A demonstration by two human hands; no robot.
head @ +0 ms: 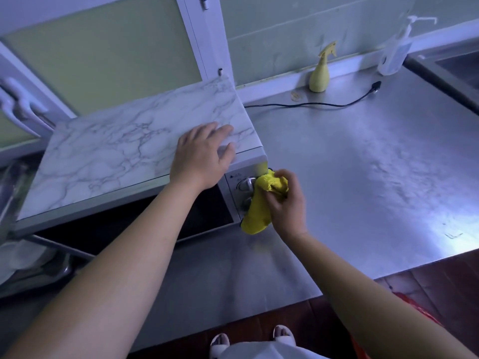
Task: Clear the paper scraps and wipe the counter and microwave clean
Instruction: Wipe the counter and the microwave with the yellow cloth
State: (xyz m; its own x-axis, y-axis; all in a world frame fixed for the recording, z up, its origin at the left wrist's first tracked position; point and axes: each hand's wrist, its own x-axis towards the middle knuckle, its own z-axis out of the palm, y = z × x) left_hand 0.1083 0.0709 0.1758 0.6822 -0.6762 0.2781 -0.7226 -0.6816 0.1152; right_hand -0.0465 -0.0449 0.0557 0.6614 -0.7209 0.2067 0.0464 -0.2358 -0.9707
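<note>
A microwave (124, 156) with a marble-patterned top stands on the left of the steel counter (363, 164). My left hand (202, 156) rests flat on the front right corner of its top, fingers spread. My right hand (285, 203) grips a bunched yellow cloth (259, 211) and presses it against the microwave's control panel, over the lower knob. The upper knob (245, 183) shows just left of the cloth. No paper scraps are visible on the counter.
A yellow spray bottle (320, 73) stands against the back wall, with a black power cord (311, 104) lying in front of it. A clear pump bottle (394, 50) stands farther right beside a sink (456, 66). A dish rack (31, 265) sits at lower left.
</note>
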